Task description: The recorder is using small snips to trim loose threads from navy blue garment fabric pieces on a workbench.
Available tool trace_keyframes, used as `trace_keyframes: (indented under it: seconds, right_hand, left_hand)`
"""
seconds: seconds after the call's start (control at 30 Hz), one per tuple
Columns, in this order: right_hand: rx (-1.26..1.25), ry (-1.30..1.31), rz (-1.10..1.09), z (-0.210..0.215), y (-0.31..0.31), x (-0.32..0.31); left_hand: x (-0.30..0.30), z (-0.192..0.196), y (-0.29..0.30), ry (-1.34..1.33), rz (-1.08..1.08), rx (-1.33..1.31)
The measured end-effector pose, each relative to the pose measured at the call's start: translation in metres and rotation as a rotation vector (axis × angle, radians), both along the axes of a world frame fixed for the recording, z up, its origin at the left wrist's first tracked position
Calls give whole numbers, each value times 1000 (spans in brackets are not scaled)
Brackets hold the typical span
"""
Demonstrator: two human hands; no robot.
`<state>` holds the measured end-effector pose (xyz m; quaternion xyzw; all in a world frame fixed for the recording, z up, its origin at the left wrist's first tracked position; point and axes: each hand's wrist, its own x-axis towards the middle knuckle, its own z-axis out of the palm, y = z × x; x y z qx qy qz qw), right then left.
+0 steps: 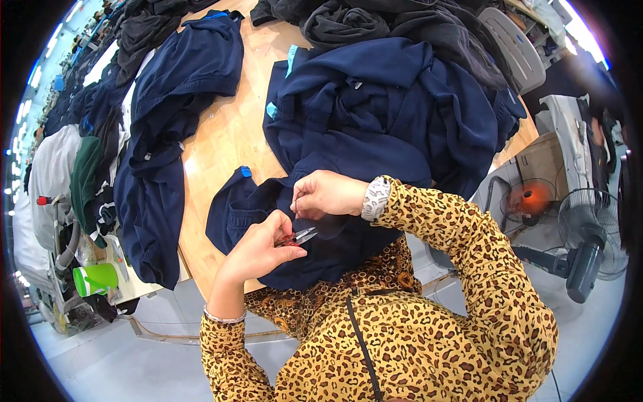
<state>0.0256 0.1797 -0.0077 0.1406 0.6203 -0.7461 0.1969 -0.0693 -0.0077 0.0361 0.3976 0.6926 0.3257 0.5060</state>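
Left hand [258, 249] grips small snips [301, 236]; right hand [325, 194] pinches navy garment [321, 258] near blue label [246, 171]

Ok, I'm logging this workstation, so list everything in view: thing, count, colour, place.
wooden table: one, light brown, centre
navy garment: one, under both hands
navy garment pile: one, behind the hands
long navy garment: one, table's left edge
black garments: heap, far end
green cup: one, lower left
floor fans: two, one grey, one with an orange centre, right
thread snips: one pair, metal with red, in the left hand
left hand: one, holding the snips
right hand: one, pinching fabric or thread above the snips
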Motion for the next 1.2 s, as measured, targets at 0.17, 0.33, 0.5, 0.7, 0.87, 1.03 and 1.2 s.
trace_keyframes:
  seconds: [0.17,0.33,0.5,0.7,0.87,1.03,1.2]
  right_hand:
    - [14,4,-4,-3,-2,0]
    - [89,9,16,-2,-4,1]
    - [65,3,10,0,-5,-1]
    - [-59,25,-110,2,5,5]
    - [-93,138,-170,22,18,25]
    - [-326,114,-271,43,29,55]
    - [-183,185,-65,69,49,130]
  left_hand:
    - [0,3,3,-29,1,-41]
    - [1,8,8,-98,11,-159]
    - [-8,10,4,-67,-35,-129]
    - [-16,7,-2,17,-25,-87]
    - [13,-12,1,-243,336,242]
    - [42,-49,17,-327,347,262]
    - [41,-46,13,-395,503,292]
